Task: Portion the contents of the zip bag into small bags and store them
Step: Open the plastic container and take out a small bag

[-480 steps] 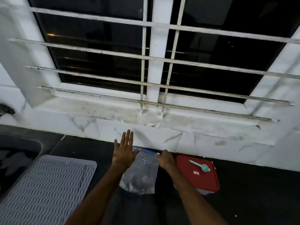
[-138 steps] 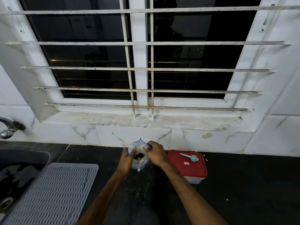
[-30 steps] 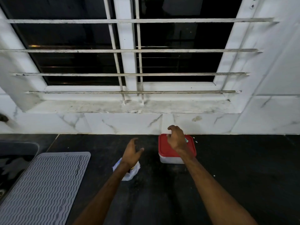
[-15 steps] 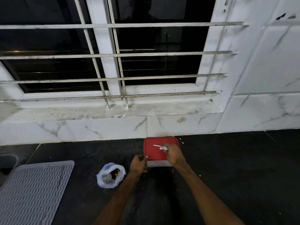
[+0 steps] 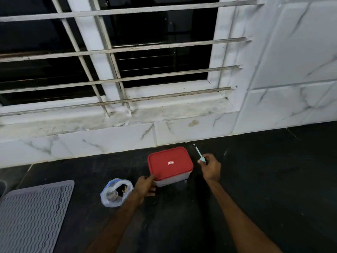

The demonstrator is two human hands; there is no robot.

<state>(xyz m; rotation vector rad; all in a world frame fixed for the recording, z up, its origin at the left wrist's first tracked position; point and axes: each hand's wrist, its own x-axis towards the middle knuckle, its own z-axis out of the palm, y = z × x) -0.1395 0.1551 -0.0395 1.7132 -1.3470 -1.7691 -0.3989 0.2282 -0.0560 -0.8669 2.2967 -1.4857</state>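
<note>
L grip [image 5: 145, 187] holds red-lid box [image 5: 169, 162] corner | R grip [image 5: 210, 168] pinches spoon [image 5: 198, 154] | zip bag [image 5: 116, 192] just left, unheld

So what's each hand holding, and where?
Right hand pinches the teal spoon near its bowl; left hand grips the red-lidded box at its near-left corner.

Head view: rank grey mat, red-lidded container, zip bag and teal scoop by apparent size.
1. Grey mat, largest, though cropped and nearer the camera.
2. Red-lidded container.
3. Zip bag.
4. Teal scoop, partly hidden by the right hand.
</note>
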